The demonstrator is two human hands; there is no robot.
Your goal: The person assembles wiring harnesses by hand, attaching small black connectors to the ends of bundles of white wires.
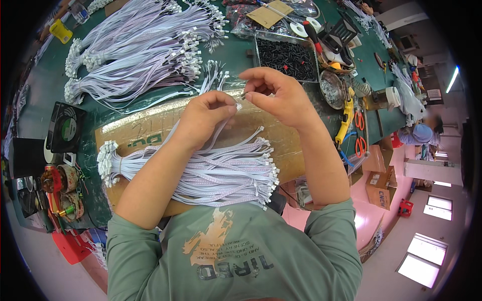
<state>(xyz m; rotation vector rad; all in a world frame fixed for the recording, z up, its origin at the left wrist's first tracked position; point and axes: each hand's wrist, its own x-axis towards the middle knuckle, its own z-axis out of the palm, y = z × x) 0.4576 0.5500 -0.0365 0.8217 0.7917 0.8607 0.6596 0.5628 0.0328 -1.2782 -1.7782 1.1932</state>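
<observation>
Cable tip (239, 106) sits pinched in the left hand (205, 116) over the cardboard's (284, 145) far edge, probably for steadiness; the right hand (279, 99) seems to pinch a dark bit (244, 94). Bundle (226, 173) lies along the near edge, apparently for easy reach.

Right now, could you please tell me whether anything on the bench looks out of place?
Possibly: a few small red pieces lie among the small black cylindrical parts in the clear rectangular tray beyond the right hand. They look odd because nearly everything else in it is black, though they may belong there.
</observation>
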